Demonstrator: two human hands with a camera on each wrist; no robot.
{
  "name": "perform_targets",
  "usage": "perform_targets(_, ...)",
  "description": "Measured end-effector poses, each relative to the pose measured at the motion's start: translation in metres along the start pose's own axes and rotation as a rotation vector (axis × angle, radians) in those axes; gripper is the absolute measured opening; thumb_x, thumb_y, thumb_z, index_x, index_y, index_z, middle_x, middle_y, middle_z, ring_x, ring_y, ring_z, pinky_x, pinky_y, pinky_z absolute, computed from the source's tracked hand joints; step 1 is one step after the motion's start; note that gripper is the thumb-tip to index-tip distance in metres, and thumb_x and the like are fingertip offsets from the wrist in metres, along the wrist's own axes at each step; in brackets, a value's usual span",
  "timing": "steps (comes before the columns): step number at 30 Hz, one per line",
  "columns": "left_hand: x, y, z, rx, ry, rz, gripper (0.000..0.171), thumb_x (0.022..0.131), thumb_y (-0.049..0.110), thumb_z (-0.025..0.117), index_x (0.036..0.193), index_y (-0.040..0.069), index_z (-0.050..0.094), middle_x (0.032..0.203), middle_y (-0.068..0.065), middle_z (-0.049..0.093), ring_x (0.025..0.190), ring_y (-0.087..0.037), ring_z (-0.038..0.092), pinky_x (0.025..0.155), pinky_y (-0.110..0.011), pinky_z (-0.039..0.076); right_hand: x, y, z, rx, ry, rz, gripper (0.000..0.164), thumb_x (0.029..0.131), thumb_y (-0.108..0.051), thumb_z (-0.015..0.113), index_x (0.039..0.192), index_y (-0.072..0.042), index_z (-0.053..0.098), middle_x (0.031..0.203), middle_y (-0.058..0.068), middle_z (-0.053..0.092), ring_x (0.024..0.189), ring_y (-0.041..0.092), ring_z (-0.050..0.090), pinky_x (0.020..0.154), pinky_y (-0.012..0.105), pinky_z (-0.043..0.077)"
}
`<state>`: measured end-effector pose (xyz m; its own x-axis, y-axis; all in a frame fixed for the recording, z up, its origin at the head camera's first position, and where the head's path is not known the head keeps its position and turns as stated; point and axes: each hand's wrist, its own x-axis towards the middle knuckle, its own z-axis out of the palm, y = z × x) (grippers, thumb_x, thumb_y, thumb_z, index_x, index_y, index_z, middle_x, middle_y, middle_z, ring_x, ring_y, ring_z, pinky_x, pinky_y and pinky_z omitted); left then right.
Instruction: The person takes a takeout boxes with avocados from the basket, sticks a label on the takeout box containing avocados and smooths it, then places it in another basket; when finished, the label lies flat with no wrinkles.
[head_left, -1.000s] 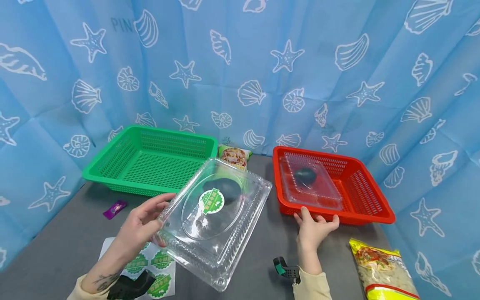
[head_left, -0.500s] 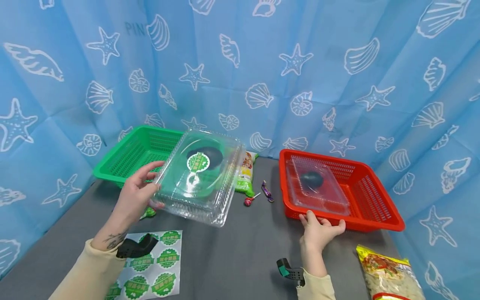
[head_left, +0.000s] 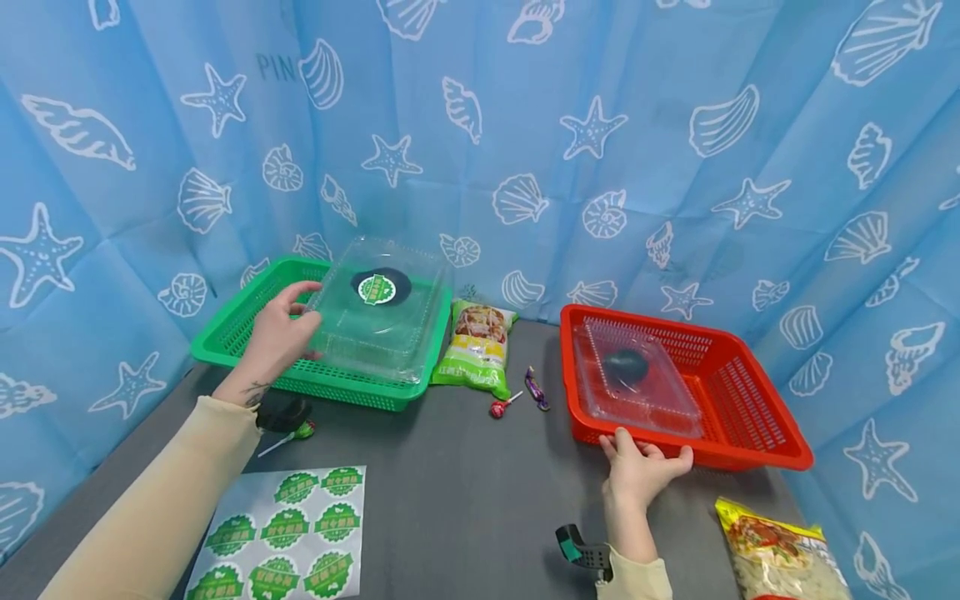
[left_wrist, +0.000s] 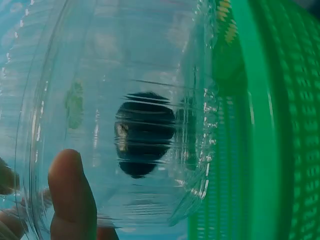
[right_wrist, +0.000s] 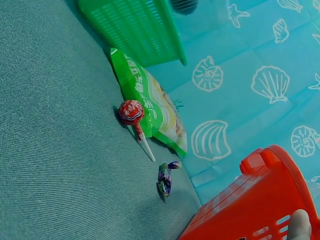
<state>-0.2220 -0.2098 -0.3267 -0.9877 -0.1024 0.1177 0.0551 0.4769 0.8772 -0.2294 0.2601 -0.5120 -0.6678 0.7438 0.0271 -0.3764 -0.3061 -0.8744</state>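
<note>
My left hand grips the edge of a clear plastic box, thumb on one side and fingers behind. The box hangs tilted over the green basket. A round green-and-white sticker is on its lid, and a dark oval item lies inside. My right hand rests at the front rim of the red basket, fingers spread against it. Inside that basket, at its left, lies another clear plastic box with a dark oval item in it.
A green food bag stands between the baskets. Before it lie a red lollipop and a purple-wrapped candy. A green lollipop is below the left wrist. A sticker sheet lies front left, a yellow food bag front right.
My left hand has carried the clear box away from me and to the left, over the green basket. My right hand has stayed at the red basket's rim; the head view has shifted slightly.
</note>
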Motion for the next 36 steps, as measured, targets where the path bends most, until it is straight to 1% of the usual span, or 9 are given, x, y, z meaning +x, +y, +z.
perform_targets(2,0.005,-0.005,0.000,0.010,-0.004,-0.019,0.050,0.085,0.014,0.034,0.134,0.022,0.031,0.129,-0.024,0.031,0.046,-0.029,0.051,0.049,-0.039,0.051,0.000,0.000,-0.001,-0.005,0.001,0.001,0.103,0.061,-0.020,0.079,0.130,-0.037,0.005,0.081,0.007,0.038,0.059,0.029,0.053,0.066,0.046,0.050)
perform_targets(5,0.010,-0.013,-0.001,0.028,-0.002,-0.040,0.049,0.086,0.016,0.034,0.134,0.020,0.030,0.128,-0.026,0.033,0.054,-0.033,0.056,0.052,-0.042,0.051,0.001,0.000,-0.001,-0.005,-0.001,0.000,0.103,0.061,-0.020,0.079,0.130,-0.037,0.005,0.081,0.007,0.038,0.059,0.028,0.053,0.066,0.046,0.050)
perform_targets(9,0.016,-0.024,-0.001,0.058,0.002,-0.058,0.048,0.086,0.019,0.033,0.134,0.019,0.030,0.123,-0.025,0.038,0.058,-0.035,0.058,0.052,-0.042,0.050,0.003,0.001,0.000,0.003,-0.004,-0.002,0.103,0.061,-0.019,0.079,0.130,-0.037,0.004,0.081,0.006,0.036,0.059,0.029,0.053,0.066,0.046,0.050)
perform_targets(16,0.020,-0.043,0.008,0.086,-0.042,-0.078,0.049,0.087,0.022,0.033,0.136,0.018,0.028,0.115,-0.025,0.041,0.051,-0.027,0.058,0.046,-0.036,0.048,0.002,0.002,-0.002,-0.021,0.020,0.013,0.103,0.061,-0.020,0.079,0.130,-0.037,0.005,0.082,0.007,0.039,0.061,0.031,0.055,0.065,0.046,0.050)
perform_targets(27,0.026,-0.047,0.013,0.071,-0.148,-0.148,0.050,0.090,0.026,0.030,0.138,0.016,0.021,0.123,-0.026,0.032,0.043,-0.020,0.047,0.050,-0.035,0.050,0.003,0.004,-0.002,-0.024,0.015,0.012,0.104,0.061,-0.021,0.079,0.130,-0.038,0.004,0.081,0.005,0.036,0.061,0.033,0.056,0.065,0.047,0.050)
perform_targets(31,0.028,-0.046,0.011,0.094,-0.182,-0.158,0.050,0.091,0.026,0.027,0.139,0.013,0.019,0.136,-0.024,0.018,0.042,-0.017,0.042,0.051,-0.035,0.050,0.003,0.004,-0.002,-0.026,0.010,0.005,0.103,0.060,-0.022,0.079,0.130,-0.039,0.005,0.082,0.005,0.036,0.064,0.035,0.057,0.066,0.046,0.050)
perform_targets(33,0.029,-0.046,0.011,0.112,-0.196,-0.168,0.050,0.091,0.025,0.026,0.139,0.012,0.017,0.138,-0.025,0.016,0.043,-0.016,0.038,0.051,-0.035,0.050,0.002,0.004,-0.002,-0.033,0.003,-0.002,0.103,0.061,-0.022,0.079,0.130,-0.038,0.005,0.083,0.006,0.038,0.066,0.036,0.058,0.066,0.046,0.050)
perform_targets(34,0.029,-0.045,0.010,0.126,-0.205,-0.173,0.051,0.091,0.025,0.026,0.139,0.011,0.017,0.139,-0.025,0.014,0.048,-0.016,0.040,0.053,-0.035,0.051,0.001,0.003,-0.002,-0.033,0.000,-0.006,0.102,0.061,-0.022,0.079,0.130,-0.038,0.006,0.083,0.007,0.039,0.066,0.036,0.058,0.066,0.046,0.050)
perform_targets(36,0.031,-0.045,0.009,0.175,-0.224,-0.176,0.052,0.091,0.026,0.025,0.139,0.009,0.015,0.139,-0.024,0.015,0.050,-0.021,0.038,0.054,-0.035,0.050,0.001,0.003,-0.002,-0.036,-0.003,-0.011,0.101,0.061,-0.023,0.079,0.129,-0.038,0.006,0.083,0.007,0.039,0.068,0.036,0.058,0.066,0.046,0.050)
